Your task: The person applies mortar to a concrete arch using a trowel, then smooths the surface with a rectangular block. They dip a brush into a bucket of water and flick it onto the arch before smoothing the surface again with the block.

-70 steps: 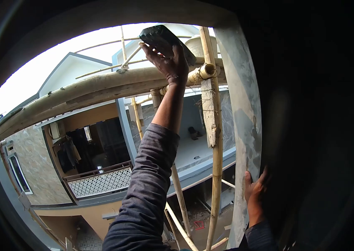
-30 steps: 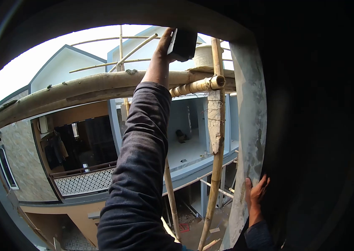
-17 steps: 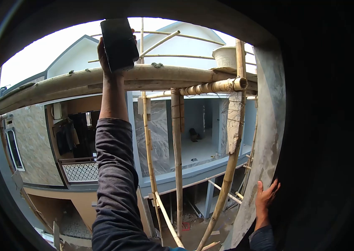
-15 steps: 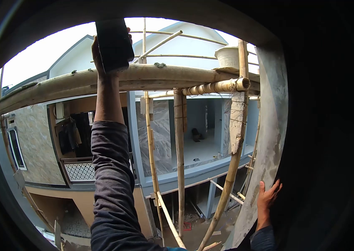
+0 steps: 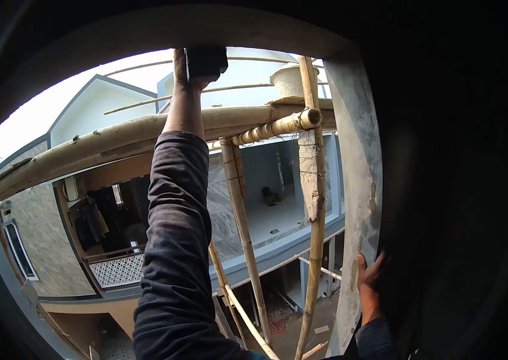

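My left hand is raised to the top of the window opening, closed around a dark rectangular flat tool whose exact kind I cannot make out. The tool's upper end is against or just below the grey underside of the opening's head; shadow hides the contact. Low on the right, my right hand rests with thumb and fingers apart at the edge of the grey plastered side jamb. Its fingertips fade into the dark wall.
Just outside, a thick horizontal bamboo pole crosses the opening, tied to upright bamboo poles. A whitish bucket stands on a board on the scaffold. Beyond are a house with a lattice balcony and the ground far below.
The view has swung right, shifting the scaffold and jamb leftward. My left hand has raised the tool to the opening's head, turning it. My right hand stays at the jamb.
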A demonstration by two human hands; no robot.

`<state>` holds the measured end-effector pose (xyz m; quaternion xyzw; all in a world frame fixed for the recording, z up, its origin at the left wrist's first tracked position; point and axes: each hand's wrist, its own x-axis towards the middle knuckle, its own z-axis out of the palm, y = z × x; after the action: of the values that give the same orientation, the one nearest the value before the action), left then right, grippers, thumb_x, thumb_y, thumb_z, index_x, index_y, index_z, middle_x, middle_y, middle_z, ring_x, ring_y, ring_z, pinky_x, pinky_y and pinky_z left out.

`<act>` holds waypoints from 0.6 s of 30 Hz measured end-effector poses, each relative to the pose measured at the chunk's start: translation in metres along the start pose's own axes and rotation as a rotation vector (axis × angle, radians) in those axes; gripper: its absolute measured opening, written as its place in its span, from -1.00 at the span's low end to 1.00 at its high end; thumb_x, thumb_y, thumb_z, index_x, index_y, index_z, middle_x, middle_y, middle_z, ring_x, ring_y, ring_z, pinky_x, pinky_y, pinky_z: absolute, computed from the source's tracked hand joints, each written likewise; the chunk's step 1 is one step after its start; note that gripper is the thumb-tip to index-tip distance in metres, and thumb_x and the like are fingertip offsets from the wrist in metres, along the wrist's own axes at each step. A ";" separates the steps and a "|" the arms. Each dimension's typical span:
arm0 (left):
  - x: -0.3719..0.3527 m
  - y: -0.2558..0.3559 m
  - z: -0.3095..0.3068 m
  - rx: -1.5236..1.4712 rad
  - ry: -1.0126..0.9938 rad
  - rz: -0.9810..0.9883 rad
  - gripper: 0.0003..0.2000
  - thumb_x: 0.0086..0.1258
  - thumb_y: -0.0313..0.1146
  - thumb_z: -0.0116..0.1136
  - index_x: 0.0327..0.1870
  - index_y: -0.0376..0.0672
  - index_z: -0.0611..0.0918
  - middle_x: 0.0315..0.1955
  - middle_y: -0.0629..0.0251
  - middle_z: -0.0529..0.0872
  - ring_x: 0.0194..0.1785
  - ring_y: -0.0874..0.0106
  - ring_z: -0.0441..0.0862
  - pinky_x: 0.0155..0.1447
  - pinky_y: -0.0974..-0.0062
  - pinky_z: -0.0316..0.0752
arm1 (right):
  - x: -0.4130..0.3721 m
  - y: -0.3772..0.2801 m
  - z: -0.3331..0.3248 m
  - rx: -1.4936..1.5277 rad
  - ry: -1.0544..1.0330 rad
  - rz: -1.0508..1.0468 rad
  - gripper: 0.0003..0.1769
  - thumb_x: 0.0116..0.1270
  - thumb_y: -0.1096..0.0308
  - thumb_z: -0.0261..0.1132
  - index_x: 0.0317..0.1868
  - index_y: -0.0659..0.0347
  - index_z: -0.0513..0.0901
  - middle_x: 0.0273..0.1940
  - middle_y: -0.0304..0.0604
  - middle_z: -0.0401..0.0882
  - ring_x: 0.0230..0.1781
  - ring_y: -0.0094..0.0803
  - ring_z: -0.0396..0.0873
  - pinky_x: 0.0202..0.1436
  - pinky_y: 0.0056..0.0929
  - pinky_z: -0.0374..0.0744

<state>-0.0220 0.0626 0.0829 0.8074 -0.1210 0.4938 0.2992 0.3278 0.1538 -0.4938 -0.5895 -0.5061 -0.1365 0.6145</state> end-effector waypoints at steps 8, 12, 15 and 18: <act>0.052 -0.114 -0.018 -0.002 0.264 -0.098 -0.39 0.39 0.18 0.01 0.16 -0.23 0.51 -0.10 0.04 0.67 -0.06 0.22 0.69 -0.10 0.27 0.68 | -0.003 0.008 0.006 0.001 -0.033 0.027 -0.02 0.21 -0.29 0.29 0.36 0.37 0.30 0.30 0.41 0.25 0.31 0.33 0.25 0.37 0.06 0.25; 0.057 -0.153 -0.018 -0.018 0.256 -0.174 -0.39 0.40 0.17 0.00 0.17 -0.24 0.51 -0.09 0.03 0.68 -0.07 0.22 0.69 -0.10 0.27 0.68 | -0.004 0.010 0.006 -0.004 -0.031 0.016 -0.03 0.22 -0.31 0.27 0.34 0.36 0.32 0.31 0.41 0.23 0.31 0.32 0.25 0.37 0.07 0.25; 0.045 -0.139 -0.016 0.009 0.209 -0.160 -0.39 0.40 0.16 -0.01 0.17 -0.25 0.51 -0.09 0.02 0.68 -0.08 0.22 0.70 -0.09 0.27 0.69 | -0.004 0.022 0.014 0.036 -0.017 -0.016 -0.04 0.21 -0.33 0.26 0.32 0.34 0.35 0.30 0.42 0.25 0.30 0.34 0.26 0.36 0.11 0.26; 0.015 -0.079 0.006 0.093 0.021 0.006 -0.42 0.46 0.12 -0.12 0.16 -0.26 0.52 -0.08 0.01 0.67 -0.09 0.18 0.69 -0.07 0.32 0.66 | -0.004 0.027 0.025 0.017 0.061 -0.059 -0.04 0.24 -0.28 0.27 0.34 0.39 0.31 0.27 0.40 0.30 0.27 0.31 0.30 0.36 0.06 0.26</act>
<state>0.0281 0.1232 0.0658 0.8148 -0.0973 0.5082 0.2613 0.3347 0.1809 -0.5178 -0.5648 -0.5055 -0.1681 0.6303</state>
